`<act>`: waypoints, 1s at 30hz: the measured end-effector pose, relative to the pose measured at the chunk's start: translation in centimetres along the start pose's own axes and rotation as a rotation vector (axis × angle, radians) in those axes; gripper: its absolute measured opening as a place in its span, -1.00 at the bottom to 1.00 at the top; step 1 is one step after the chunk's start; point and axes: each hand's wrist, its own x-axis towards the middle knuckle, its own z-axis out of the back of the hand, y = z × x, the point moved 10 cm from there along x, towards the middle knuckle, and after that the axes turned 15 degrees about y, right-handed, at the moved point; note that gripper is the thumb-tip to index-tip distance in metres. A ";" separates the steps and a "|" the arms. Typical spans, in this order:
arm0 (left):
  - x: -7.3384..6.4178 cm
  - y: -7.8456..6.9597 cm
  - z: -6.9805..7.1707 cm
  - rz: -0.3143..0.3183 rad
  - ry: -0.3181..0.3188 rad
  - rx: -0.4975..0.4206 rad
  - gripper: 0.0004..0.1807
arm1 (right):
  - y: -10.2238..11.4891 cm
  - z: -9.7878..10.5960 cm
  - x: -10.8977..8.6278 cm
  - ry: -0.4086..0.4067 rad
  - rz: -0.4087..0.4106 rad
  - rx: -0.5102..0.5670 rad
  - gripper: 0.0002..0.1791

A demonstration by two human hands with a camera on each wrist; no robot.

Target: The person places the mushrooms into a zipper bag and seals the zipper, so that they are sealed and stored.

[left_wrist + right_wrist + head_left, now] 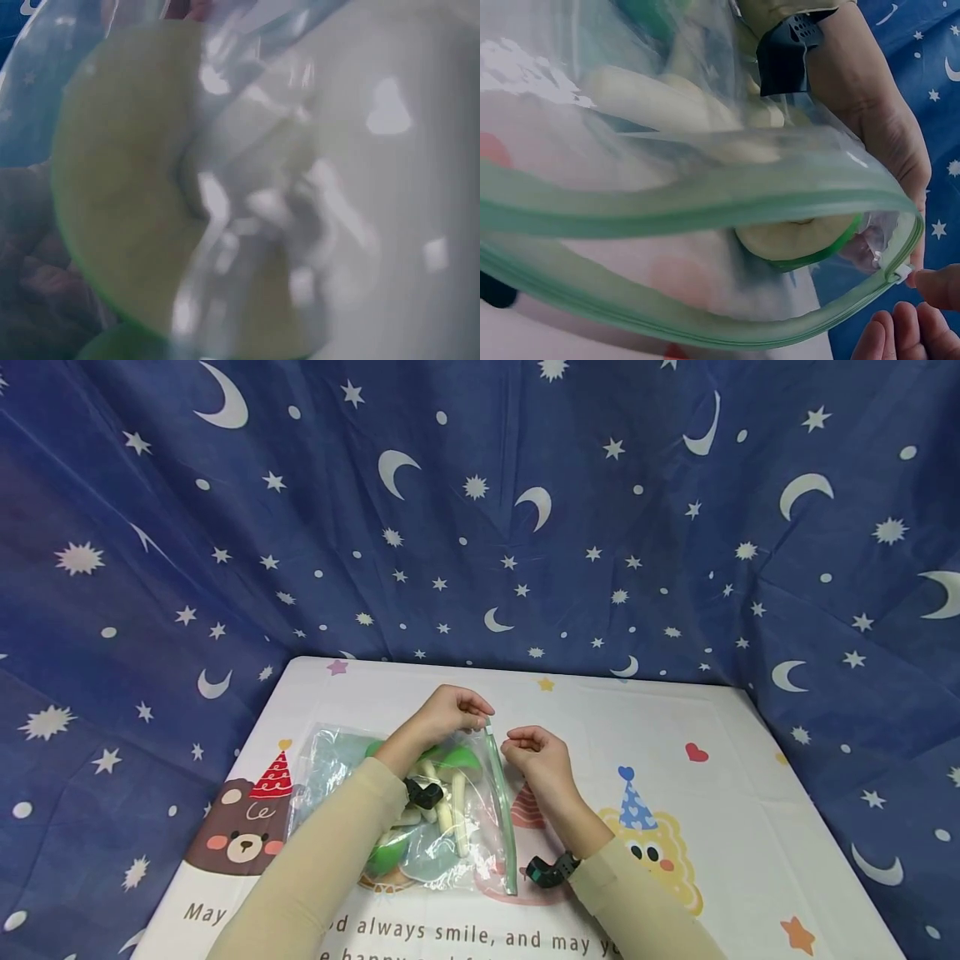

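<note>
A clear zip bag (487, 827) with a green zip strip lies on the table. Inside are several mushroom-shaped pieces (460, 762) with green caps and cream stems. My left hand (448, 710) reaches across the bag and pinches its far corner, by the white zip slider (902, 274). Close to the strip's far end is my right hand (542, 758), its fingers loosely curled with nothing seen in them. The right wrist view shows the bag's mouth parted. A mushroom cap (112, 172) fills much of the left wrist view, blurred behind shiny plastic.
A white tablecloth (720, 793) printed with cartoon figures and lettering covers the table. Behind it hangs a blue curtain (570, 577) with moons and stars. Black wrist devices (551, 870) sit on both wrists.
</note>
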 end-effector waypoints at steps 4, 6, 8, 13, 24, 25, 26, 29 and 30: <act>0.0 0.0 -0.1 0.005 -0.003 0.001 -0.71 | 0.5 -0.3 0.7 0.003 0.013 -0.013 -0.65; 0.0 -0.1 -0.1 0.006 -0.006 -0.001 -0.72 | 0.7 -0.4 1.0 0.001 0.020 -0.015 -0.65; 0.0 0.0 0.0 0.007 -0.012 -0.002 -0.75 | 0.8 -0.5 1.3 0.000 0.025 -0.011 -0.65; 0.0 0.0 0.1 0.006 -0.022 0.000 -0.81 | 0.9 -0.9 2.0 0.010 0.030 -0.002 -0.71; 0.0 -0.1 -0.1 0.016 -0.020 0.008 -0.81 | 0.9 -1.5 2.7 0.025 0.018 0.008 -0.78; 0.0 0.0 0.0 0.017 -0.020 0.009 -0.81 | 0.9 -1.5 2.8 0.024 0.015 0.008 -0.79; 0.0 0.0 0.0 0.018 -0.021 0.011 -0.81 | 0.8 -1.6 2.8 0.024 0.013 0.011 -0.79; 0.1 0.0 0.0 0.018 -0.021 0.013 -0.81 | 0.8 -1.6 2.9 0.020 0.008 0.012 -0.81; 0.1 0.0 0.0 0.018 -0.021 0.014 -0.81 | 0.7 -1.6 2.9 0.019 0.007 0.011 -0.82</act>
